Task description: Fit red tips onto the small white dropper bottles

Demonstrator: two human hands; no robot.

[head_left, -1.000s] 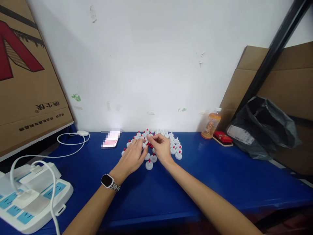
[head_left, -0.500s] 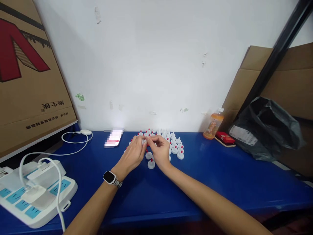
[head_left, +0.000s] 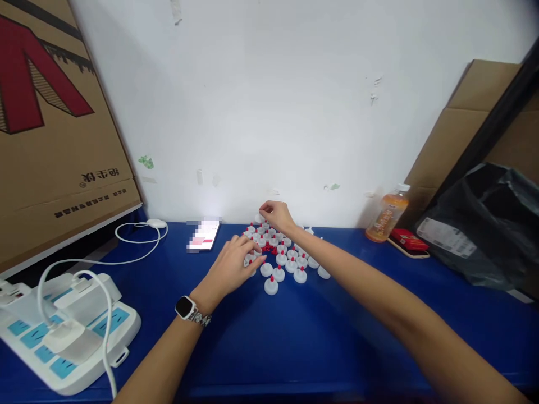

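Observation:
Many white plastic nozzle caps (head_left: 271,287), most with a small red tip, stand in a cluster on the blue table (head_left: 269,342). Loose red tips (head_left: 269,248) lie in the middle of them. My left hand (head_left: 236,264) hovers over the left side of the cluster, fingers spread, with caps partly hidden behind it. At the back, near the wall, my right hand (head_left: 277,216) pinches a white nozzle cap (head_left: 258,217) between thumb and forefinger. Whether that cap carries a red tip is hidden by the fingers.
A lit phone (head_left: 204,234) lies left of the cluster. A power strip (head_left: 67,336) with white cables sits at front left. To the right are an orange drink bottle (head_left: 387,216), a red box (head_left: 408,240) on another phone, and a black plastic bag (head_left: 480,235). A carton (head_left: 63,168) leans at left.
My hands, together over the cluster before, have parted. The right moved back toward the wall with a cap; the left opened and came slightly nearer. The view has turned a little.

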